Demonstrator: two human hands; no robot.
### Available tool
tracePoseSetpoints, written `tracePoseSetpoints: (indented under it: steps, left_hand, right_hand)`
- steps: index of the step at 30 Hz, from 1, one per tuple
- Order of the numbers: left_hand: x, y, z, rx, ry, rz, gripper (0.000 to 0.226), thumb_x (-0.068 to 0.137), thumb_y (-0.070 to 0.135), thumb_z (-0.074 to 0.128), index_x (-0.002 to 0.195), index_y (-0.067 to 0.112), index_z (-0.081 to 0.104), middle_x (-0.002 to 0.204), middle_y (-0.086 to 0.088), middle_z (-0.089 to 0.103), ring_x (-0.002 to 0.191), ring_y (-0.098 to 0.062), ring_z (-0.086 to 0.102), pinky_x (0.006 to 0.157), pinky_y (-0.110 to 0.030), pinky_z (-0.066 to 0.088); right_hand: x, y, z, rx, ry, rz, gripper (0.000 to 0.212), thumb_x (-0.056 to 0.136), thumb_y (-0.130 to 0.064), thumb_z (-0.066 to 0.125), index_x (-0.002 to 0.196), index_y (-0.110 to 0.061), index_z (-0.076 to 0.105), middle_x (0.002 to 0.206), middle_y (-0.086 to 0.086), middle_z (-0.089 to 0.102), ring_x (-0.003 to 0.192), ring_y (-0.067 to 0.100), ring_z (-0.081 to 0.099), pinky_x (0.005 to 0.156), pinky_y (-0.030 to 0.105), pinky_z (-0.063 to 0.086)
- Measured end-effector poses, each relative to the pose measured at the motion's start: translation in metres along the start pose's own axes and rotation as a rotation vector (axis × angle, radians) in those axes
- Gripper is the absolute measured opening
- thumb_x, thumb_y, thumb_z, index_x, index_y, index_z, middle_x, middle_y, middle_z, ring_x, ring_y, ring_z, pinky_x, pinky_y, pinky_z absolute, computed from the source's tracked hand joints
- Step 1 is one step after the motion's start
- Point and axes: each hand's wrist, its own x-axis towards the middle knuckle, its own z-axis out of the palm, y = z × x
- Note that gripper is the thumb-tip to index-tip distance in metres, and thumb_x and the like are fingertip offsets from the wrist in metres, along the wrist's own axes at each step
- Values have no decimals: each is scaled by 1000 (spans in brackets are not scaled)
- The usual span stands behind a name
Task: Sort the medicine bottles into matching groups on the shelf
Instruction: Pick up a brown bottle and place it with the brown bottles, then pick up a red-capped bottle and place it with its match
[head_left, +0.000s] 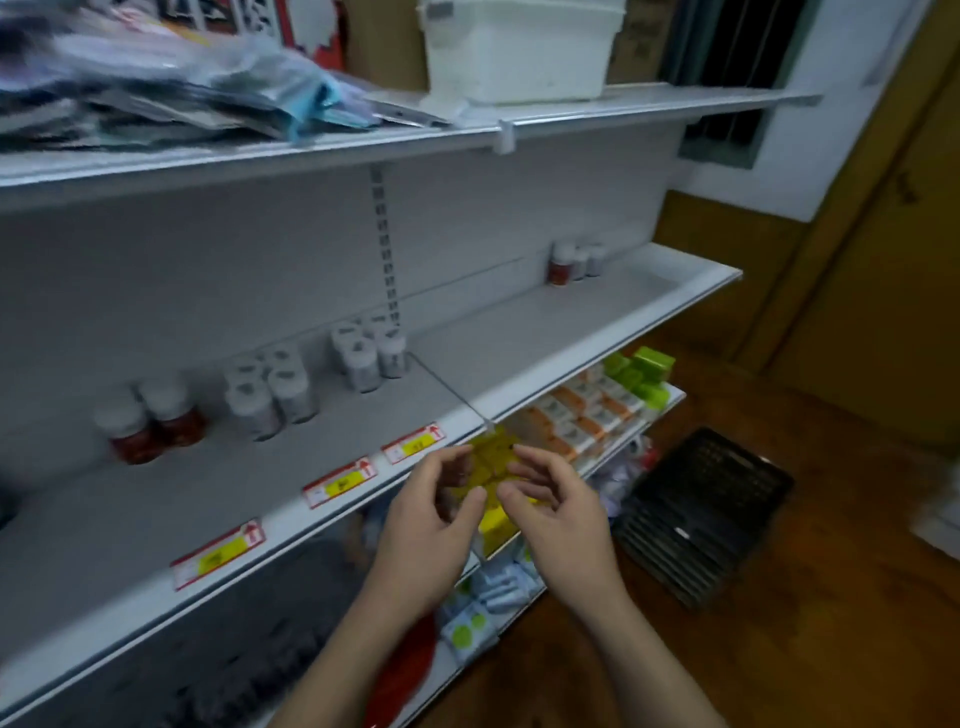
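Note:
On the white middle shelf (519, 322) stand groups of white-capped bottles. Two red-brown bottles (150, 421) are at the left, several grey-labelled bottles (270, 389) beside them, and several more grey ones (369, 348) by the wire divider. Far right at the back stands one red-brown bottle (562, 265) with two grey bottles (589, 260). My left hand (431, 525) and my right hand (556, 514) hover in front of the shelf's edge, fingers loosely curled, holding nothing.
Yellow boxes (493, 462), orange-white boxes (582, 421) and green boxes (641, 371) fill the shelf below. A black plastic basket (701, 514) sits on the wooden floor at right. A white bin (519, 47) and bagged goods (156, 78) occupy the top shelf.

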Motion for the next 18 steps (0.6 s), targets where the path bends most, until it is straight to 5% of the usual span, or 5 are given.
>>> tracePoseSetpoints:
  steps: [2, 6, 11, 18]
  left_hand:
    - [15, 10, 27, -15, -65, 19, 32, 85, 26, 66, 114, 35, 56, 110, 14, 65, 100, 6, 60, 81, -9, 46]
    - [52, 21, 71, -68, -130, 38, 32, 83, 30, 65, 114, 34, 57, 110, 13, 65, 104, 0, 60, 85, -21, 50]
    - [119, 23, 121, -118, -178, 37, 29, 89, 15, 65, 106, 38, 57, 106, 18, 65, 97, 11, 59, 79, -5, 44]
    - [242, 19, 185, -195, -160, -19, 26, 91, 12, 63, 104, 34, 59, 103, 12, 67, 90, 10, 60, 67, -5, 46]
  right_hand:
    - [11, 2, -27, -2, 65, 9, 34, 87, -11, 68, 116, -25, 59, 113, -3, 65, 95, 1, 64, 75, 13, 52]
    - [38, 7, -69, -46, 123, 19, 34, 88, -14, 68, 120, -24, 60, 113, -6, 65, 96, -2, 63, 75, 11, 52]
    - [101, 15, -112, -69, 149, 25, 32, 89, -14, 67, 115, -28, 59, 111, -9, 64, 95, -10, 60, 73, 8, 51]
    - [220, 31, -162, -127, 187, 126, 35, 87, -18, 69, 120, -28, 60, 112, -12, 64, 100, 2, 63, 81, 20, 55]
